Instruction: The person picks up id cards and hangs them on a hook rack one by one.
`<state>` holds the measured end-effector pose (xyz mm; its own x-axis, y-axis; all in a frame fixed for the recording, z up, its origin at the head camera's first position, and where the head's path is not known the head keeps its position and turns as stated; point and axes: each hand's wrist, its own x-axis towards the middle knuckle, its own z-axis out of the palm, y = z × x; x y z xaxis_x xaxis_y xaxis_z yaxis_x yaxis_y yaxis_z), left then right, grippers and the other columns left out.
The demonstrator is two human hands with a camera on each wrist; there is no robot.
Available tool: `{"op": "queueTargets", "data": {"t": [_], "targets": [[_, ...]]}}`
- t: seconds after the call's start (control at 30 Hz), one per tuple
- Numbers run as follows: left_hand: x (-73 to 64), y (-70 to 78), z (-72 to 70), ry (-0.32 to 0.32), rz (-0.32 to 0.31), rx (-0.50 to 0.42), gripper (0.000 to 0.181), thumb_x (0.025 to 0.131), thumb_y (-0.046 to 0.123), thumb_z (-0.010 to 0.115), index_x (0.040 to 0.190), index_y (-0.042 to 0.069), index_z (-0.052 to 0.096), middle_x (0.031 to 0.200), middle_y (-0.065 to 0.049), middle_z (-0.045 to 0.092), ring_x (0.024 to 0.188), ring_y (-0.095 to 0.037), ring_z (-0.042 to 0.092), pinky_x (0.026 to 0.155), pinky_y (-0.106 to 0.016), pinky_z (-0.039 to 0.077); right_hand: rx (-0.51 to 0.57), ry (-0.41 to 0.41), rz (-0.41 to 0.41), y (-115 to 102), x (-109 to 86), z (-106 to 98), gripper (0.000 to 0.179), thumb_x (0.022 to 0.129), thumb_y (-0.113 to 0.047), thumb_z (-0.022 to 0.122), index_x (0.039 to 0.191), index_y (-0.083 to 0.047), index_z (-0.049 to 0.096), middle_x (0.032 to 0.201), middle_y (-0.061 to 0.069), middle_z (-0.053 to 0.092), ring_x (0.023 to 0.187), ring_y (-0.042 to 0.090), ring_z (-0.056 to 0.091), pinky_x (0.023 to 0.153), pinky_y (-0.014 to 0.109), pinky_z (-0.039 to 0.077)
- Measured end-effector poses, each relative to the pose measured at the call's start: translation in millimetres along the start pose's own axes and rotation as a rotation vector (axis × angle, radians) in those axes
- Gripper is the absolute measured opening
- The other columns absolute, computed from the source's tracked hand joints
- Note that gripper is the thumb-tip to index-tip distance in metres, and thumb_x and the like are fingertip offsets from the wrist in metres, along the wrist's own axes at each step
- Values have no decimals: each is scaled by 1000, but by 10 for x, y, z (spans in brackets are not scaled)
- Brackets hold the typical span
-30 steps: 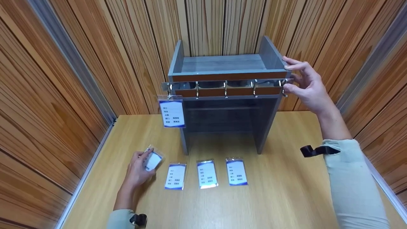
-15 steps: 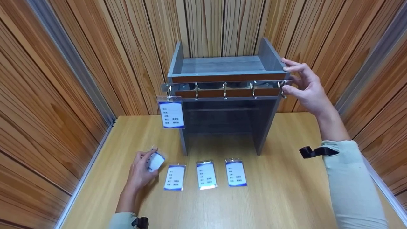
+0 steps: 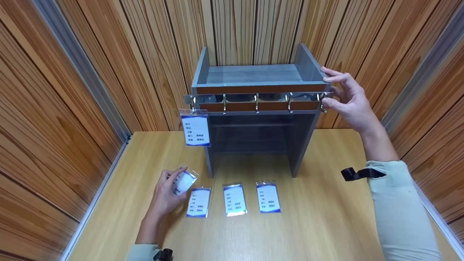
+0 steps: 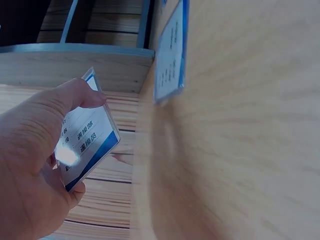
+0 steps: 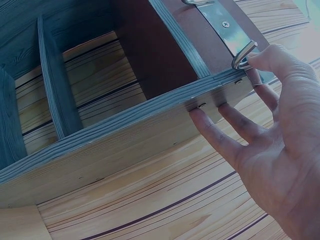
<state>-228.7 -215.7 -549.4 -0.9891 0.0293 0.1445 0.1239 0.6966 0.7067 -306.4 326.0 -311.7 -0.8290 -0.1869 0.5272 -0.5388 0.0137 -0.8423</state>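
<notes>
My left hand (image 3: 166, 192) holds a clear-sleeved ID badge (image 3: 185, 182) with blue corners, tilted just above the table. In the left wrist view the thumb lies across the face of that badge (image 4: 95, 131), fingers behind it. My right hand (image 3: 349, 101) grips the right front edge of a small grey shelf unit (image 3: 253, 72). In the right wrist view its thumb touches the end metal hook (image 5: 244, 54) and fingertips press the side panel (image 5: 165, 122). Another badge (image 3: 195, 130) hangs from the leftmost hook of the hook rail (image 3: 239, 97).
Three more badges lie in a row in front of the shelf: a left one (image 3: 198, 202), a middle one (image 3: 235, 199) and a right one (image 3: 268, 197). Wood-panelled walls (image 3: 72, 108) enclose the wooden table (image 3: 315, 224) at the back and sides.
My left hand has moved to the right with its badge, closer to the leftmost badge on the table. The right hand keeps its place on the shelf.
</notes>
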Motion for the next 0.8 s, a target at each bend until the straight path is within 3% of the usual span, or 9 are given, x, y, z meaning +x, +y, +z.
{"op": "queueTargets", "data": {"t": [0.47,0.8], "targets": [[-52,271,15,-21,28,-46,84,90,3,91,163,32,60,135,-10,56,128,-31,60,108,-49,55,0,1,1,0,-7,-2,44,104,14,63,146,1,59,179,6,45,145,19,65,100,26,66],[-84,412,84,0,133,-44,84,85,3,95,159,27,63,127,-9,56,120,-28,62,100,-46,60,38,-31,-22,-1,-15,-1,44,104,14,64,146,1,59,177,4,46,144,21,65,99,26,66]]}}
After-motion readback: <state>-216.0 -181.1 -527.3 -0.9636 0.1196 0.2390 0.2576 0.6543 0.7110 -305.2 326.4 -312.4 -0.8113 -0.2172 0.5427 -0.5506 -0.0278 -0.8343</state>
